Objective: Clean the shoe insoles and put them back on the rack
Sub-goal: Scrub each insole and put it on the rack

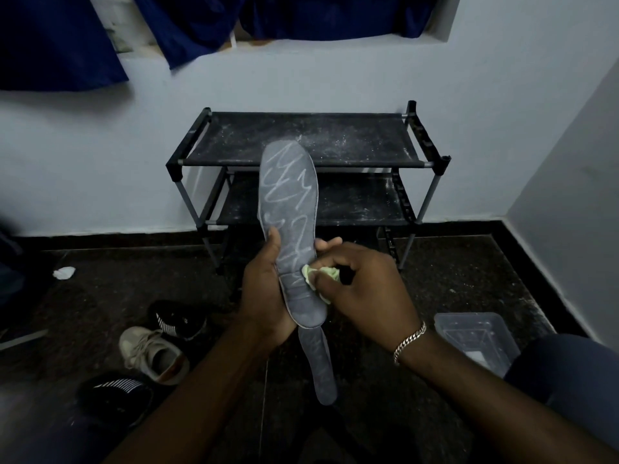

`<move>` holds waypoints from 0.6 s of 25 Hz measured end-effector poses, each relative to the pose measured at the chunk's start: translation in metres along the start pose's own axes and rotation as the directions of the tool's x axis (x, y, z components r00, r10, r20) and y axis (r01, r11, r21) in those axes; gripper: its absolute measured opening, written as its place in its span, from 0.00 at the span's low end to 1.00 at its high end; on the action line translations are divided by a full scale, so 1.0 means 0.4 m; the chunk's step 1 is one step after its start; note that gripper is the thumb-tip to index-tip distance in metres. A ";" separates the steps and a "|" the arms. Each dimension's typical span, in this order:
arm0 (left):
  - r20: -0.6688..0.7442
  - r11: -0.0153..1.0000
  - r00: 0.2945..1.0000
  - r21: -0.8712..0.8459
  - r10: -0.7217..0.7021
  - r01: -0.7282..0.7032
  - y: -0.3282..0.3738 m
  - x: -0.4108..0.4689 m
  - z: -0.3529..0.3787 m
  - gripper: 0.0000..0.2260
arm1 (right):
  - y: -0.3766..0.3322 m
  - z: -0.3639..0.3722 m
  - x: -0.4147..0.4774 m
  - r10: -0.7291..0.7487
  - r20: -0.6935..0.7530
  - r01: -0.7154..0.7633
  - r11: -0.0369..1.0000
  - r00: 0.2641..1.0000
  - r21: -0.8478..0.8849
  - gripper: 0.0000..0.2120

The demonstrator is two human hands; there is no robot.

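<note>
My left hand (264,293) grips an insole (289,202) at its lower half, thumb on the front face and fingers curled round behind, their tips showing at the right edge. The insole stands nearly upright in front of me, toe end up, its grey face streaked with pale scribbled marks. My right hand (365,286) pinches a crumpled pale green rag (316,274) and presses it against the insole's right edge, just below the left thumb. A chain bracelet (410,341) sits on my right wrist.

A second insole (318,366) pokes out below the first, pointing down toward me; I cannot tell whether my left hand holds it too.

Beyond the insole, against the far wall, stands the black rack (351,139), its two shelves dusted with white specks. On the dark floor to the near left lie a beige shoe (152,353) and two black shoes (177,318), one beyond it and one nearer. Farther left lies a small white crumpled scrap (64,272). To the near right sits a clear plastic box (475,339), beside my knee. Blue fabric (60,41) hangs along the top of the wall.
</note>
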State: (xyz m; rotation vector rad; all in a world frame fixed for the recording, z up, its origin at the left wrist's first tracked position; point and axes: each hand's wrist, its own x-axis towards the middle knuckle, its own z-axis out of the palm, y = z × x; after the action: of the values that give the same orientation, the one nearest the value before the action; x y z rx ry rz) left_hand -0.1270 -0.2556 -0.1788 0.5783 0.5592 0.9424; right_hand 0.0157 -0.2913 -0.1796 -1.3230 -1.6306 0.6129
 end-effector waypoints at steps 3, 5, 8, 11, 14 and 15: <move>-0.016 1.000 1.000 0.000 -0.022 0.022 -0.005 -0.008 0.016 0.30 | -0.017 0.014 -0.004 0.013 0.062 -0.012 1.000 0.998 -0.016 0.03; -0.055 1.000 0.998 0.029 -0.001 0.002 -0.008 -0.009 0.011 0.31 | -0.028 0.020 -0.011 0.007 0.150 -0.006 1.000 0.989 -0.010 0.04; -0.052 0.999 0.999 0.047 0.000 0.002 -0.009 -0.007 0.007 0.31 | -0.019 0.012 -0.005 0.022 0.136 -0.019 0.999 0.990 -0.028 0.02; -0.069 0.998 0.997 0.053 -0.022 0.026 -0.014 -0.005 0.010 0.32 | -0.024 0.017 0.000 0.017 0.085 -0.014 0.999 0.996 -0.030 0.02; -0.079 0.997 0.997 0.080 -0.007 0.013 -0.012 -0.007 0.010 0.34 | -0.035 0.022 -0.013 -0.014 0.178 0.015 1.000 0.984 -0.006 0.03; -0.078 0.996 0.997 0.091 -0.011 0.018 -0.012 -0.008 0.009 0.34 | -0.032 0.018 -0.013 -0.006 0.181 0.010 1.000 0.984 -0.018 0.02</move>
State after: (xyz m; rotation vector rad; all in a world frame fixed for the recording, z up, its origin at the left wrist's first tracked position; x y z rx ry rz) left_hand -0.1233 -0.2614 -0.1787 0.6215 0.6777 0.9317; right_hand 0.0032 -0.2987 -0.1742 -1.3051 -1.7906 0.7320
